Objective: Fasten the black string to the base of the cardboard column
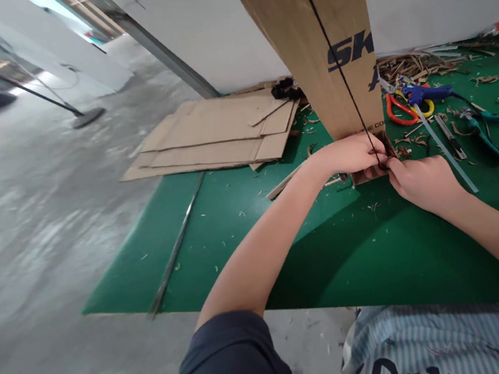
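Note:
A tall brown cardboard piece [302, 39] with dark printed letters stands upright on the green table. Down its front runs a black cord [333, 50], ending between my hands near the base. My left hand [360, 153] is closed, its fingers pinching the lower end of the cord in front of a small cardboard opening. Just to its right, my right hand [421, 178] is also closed, thumb and finger pressed at the same cord end. The fingertips of both hands almost meet, and they partly hide the cord's end.
Flat cardboard sheets [217, 132] lie stacked at the left back. On the right are red-handled scissors [401, 111], a blue glue gun [428, 92], a utility knife [450, 136] and teal-handled pliers [482, 134]. A thin dark rod [177, 242] crosses the green table [328, 263]. Cardboard scraps [415, 67] pile at the back.

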A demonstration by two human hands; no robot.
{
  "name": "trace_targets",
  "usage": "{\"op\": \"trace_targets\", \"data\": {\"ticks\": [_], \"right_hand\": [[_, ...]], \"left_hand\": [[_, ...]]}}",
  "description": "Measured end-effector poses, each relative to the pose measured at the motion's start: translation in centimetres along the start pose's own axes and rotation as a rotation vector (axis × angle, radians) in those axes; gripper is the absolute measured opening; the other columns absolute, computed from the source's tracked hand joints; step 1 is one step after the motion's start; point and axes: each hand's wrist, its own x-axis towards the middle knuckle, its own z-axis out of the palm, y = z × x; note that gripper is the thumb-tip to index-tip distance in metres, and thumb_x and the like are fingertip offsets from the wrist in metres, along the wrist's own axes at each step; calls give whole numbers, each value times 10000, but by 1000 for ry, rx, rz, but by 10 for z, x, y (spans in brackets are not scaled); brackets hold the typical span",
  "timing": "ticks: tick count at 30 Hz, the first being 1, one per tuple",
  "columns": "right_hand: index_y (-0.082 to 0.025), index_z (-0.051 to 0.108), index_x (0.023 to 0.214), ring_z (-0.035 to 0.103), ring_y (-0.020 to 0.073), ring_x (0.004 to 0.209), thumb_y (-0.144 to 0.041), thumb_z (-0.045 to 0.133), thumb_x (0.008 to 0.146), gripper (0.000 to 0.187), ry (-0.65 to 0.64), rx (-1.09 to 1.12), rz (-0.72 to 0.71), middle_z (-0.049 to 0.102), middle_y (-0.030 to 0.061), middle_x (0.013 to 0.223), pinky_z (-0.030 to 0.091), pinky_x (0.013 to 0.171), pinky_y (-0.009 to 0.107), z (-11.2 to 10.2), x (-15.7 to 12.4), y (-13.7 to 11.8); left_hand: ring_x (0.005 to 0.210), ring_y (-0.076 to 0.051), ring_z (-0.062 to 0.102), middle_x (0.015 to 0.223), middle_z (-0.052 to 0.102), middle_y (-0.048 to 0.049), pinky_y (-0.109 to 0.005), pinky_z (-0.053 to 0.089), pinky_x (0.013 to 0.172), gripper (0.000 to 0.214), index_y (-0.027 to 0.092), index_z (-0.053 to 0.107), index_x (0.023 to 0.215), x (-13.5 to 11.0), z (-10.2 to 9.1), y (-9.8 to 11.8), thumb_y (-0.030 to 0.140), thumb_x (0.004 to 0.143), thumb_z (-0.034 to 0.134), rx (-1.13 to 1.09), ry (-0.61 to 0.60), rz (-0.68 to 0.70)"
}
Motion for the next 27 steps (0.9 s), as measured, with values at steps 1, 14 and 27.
{"op": "trace_targets", "data": {"ticks": [1,14,27], "right_hand": [[-157,717,857,497,140,439,-225,429,941,308,13,-3,7,675,66,589,108,520,314,1,1,1],[-160,653,661,496,131,426,-203,489,939,325,285,-92,-41,628,42,527,101,511,304,12,5,1],[-163,731,924,477,129,441,-194,437,952,296,148,-34,-8,690,57,650,110,519,317,15,1,4]], "left_hand": [[572,-97,616,730,707,-16,-202,470,539,140,168,661,779,-1,0,1,175,854,542,-9,-3,-4],[624,-121,649,785,701,-7,-198,445,510,139,192,618,908,1,3,7,133,805,545,32,3,-113],[532,-131,506,602,612,8,-264,358,531,183,197,699,847,1,1,8,144,763,545,281,51,-20]]}}
